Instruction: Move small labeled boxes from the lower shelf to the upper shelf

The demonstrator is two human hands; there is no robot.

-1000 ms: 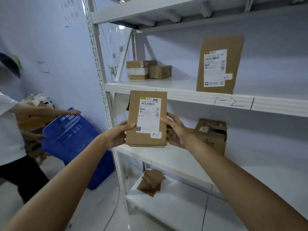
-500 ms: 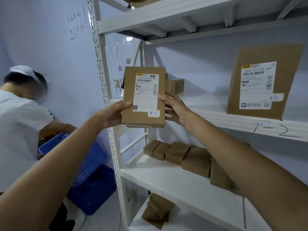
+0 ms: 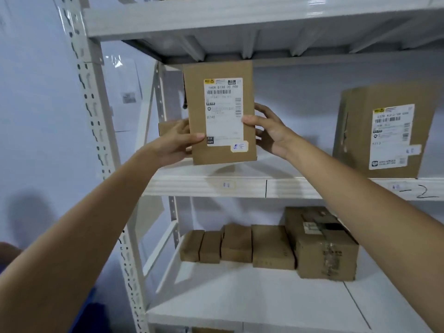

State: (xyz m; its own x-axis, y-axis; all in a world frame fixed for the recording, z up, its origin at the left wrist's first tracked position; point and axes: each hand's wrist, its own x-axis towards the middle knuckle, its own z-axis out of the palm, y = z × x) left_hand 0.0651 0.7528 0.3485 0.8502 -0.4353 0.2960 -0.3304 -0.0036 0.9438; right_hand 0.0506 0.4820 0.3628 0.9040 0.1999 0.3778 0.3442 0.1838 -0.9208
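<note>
I hold a flat brown labeled box [image 3: 197, 97] upright with both hands over the upper shelf [image 3: 288, 186], its bottom edge at or just above the shelf surface. My left hand [image 3: 179, 140] grips its lower left edge; my right hand [image 3: 269, 131] grips its right edge. Another labeled box [image 3: 358, 131] stands upright on the same shelf to the right. On the lower shelf [image 3: 240, 299] sits a row of several small brown boxes [image 3: 236, 243] beside a bigger taped carton [image 3: 322, 246].
A white perforated upright post [image 3: 96, 116] frames the rack on the left, with a diagonal brace behind it. Another shelf board [image 3: 240, 15] hangs close above the held box. A small brown box [image 3: 165, 127] peeks out behind my left hand. A pale wall lies to the left.
I have raised the labeled box from below the upper shelf's edge to above its surface. My view has tilted up and toward the rack; the person and blue baskets on the left have left view.
</note>
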